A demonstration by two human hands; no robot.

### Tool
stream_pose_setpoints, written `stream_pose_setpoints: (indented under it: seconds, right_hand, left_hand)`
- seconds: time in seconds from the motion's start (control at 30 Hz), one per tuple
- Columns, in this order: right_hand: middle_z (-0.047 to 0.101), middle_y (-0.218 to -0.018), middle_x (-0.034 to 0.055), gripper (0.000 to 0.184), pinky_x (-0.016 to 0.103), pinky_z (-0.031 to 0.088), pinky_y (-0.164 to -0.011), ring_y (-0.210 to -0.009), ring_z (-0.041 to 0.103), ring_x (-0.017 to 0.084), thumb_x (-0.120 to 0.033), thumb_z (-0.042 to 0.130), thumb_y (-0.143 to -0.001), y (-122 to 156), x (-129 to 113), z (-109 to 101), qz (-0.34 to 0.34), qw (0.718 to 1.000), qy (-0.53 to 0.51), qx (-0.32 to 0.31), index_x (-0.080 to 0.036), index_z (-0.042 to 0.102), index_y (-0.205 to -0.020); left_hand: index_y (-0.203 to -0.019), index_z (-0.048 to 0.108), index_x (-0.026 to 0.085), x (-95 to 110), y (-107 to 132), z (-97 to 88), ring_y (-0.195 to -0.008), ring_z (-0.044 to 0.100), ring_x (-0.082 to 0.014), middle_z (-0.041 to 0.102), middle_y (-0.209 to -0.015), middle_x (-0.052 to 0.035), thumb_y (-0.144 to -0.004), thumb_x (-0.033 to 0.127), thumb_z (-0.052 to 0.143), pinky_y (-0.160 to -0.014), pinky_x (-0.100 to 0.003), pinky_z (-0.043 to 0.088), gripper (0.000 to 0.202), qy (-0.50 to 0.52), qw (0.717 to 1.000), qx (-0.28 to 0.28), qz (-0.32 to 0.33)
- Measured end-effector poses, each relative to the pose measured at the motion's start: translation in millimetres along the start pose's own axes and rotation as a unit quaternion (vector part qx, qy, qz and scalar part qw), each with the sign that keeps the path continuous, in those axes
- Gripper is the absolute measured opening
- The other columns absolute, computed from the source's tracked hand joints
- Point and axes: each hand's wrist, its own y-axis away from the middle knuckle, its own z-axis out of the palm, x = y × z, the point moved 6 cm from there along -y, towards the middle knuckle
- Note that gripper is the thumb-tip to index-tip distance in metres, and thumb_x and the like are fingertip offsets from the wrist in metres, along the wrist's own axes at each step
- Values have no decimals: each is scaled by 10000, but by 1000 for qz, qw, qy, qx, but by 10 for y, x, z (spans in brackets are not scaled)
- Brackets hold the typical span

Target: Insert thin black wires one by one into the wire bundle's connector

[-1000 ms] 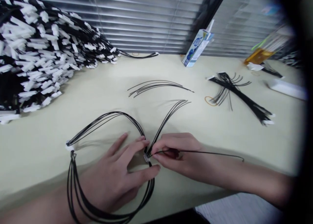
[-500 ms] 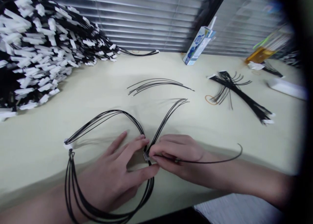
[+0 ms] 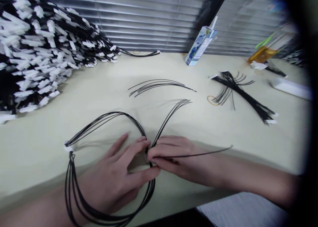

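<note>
1. Wire harness [image 3: 151,186]: black, looped at the near left of the tabletop [image 3: 99,84], its wires crossing over the left forearm; a white connector [image 3: 68,146] marks its left end.
2. Left hand [image 3: 116,174]: fingers spread inside the loop, index finger and thumb resting on the wires at the far and near sides of a small connector [image 3: 146,158].
3. Right hand [image 3: 180,149]: thumb and forefinger pinching a single wire [image 3: 203,153] at that connector, partly hiding it.
4. Loose wires [image 3: 159,84]: lying apart, beyond the hands.
5. Heap of white-tipped cables [image 3: 42,55]: far left, against the blinds [image 3: 139,18].
6. Drink carton [image 3: 200,46]: upright, far, right of centre.
7. Crossed cable bundles [image 3: 240,91]: right, beside a rubber band [image 3: 213,100]; an amber container [image 3: 262,56] stands beyond.
</note>
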Motion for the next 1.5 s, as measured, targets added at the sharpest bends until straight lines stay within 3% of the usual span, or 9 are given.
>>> stream_pose_setpoints:
  seconds: [0.37,0.47,0.57,0.67,0.8,0.9,1.0,1.17,1.5]
  right_hand:
    - [566,-849,0,239,173,377,-758,-830,473,35,-238,371,-933,-24,26,74,-14,999,35,-1,-139,565,-835]
    - [591,-853,-4,210,149,392,-753,-829,496,24,-255,424,-908,-36,47,80,34,997,-62,-1,-149,599,-859]
    - [616,-830,10,231,113,382,-601,-668,492,0,-309,514,-848,-71,187,6,130,972,-189,54,-117,623,-779]
    - [604,-915,63,391,122,370,-538,-605,454,-6,-432,451,-873,-99,496,-253,181,953,-193,146,-77,560,-747]
    - [565,-851,65,497,146,373,-573,-594,416,10,-488,307,-915,67,1212,-867,238,922,-116,283,-88,479,-1155]
    - [583,-906,93,500,176,402,-650,-689,484,47,-506,392,-874,322,1695,-1297,284,901,-13,328,-94,542,-1115]
    - [600,-1009,102,403,237,428,-803,-839,531,90,-457,529,-814,491,1935,-1491,313,895,98,304,-111,632,-993]
    - [601,-978,74,295,315,374,-978,-981,520,112,-362,518,-844,450,1970,-1414,314,890,245,221,-103,634,-925]
    - [583,-989,57,337,295,415,-921,-938,526,90,-389,452,-890,405,1988,-1392,331,865,347,148,-102,595,-997]
  left_hand:
    - [-1269,490,337,1,-5,-2,-1388,220,-231,369,-1390,-115,-847,153,479,-1096,-582,246,461,-7,1000,-5,14]
    - [-1257,504,329,5,1,-9,-1378,244,-233,391,-1377,-114,-863,177,492,-1100,-575,246,422,-5,1000,11,17]
    - [-1258,508,325,3,14,-17,-1360,283,-237,429,-1339,-118,-863,162,498,-1094,-576,260,428,-11,999,38,21]
    - [-1278,496,333,-1,18,-10,-1345,313,-244,428,-1331,-126,-855,172,517,-1079,-567,296,453,-32,998,48,24]
    - [-1273,500,348,-3,9,-6,-1335,336,-239,432,-1337,-118,-858,202,523,-1070,-550,328,440,-53,997,50,24]
    - [-1245,524,360,-7,5,-22,-1310,383,-234,456,-1328,-106,-874,198,479,-1074,-522,347,407,-52,996,68,20]
    - [-1233,535,366,-12,4,-34,-1284,423,-248,467,-1329,-96,-862,194,472,-1077,-503,357,414,-55,995,78,22]
    - [-1241,533,361,-10,4,-44,-1266,447,-260,476,-1323,-105,-859,229,499,-1062,-508,378,406,-66,994,78,30]
    - [-1240,533,362,2,5,-36,-1279,431,-258,472,-1321,-110,-866,214,482,-1071,-514,365,406,-57,994,87,20]
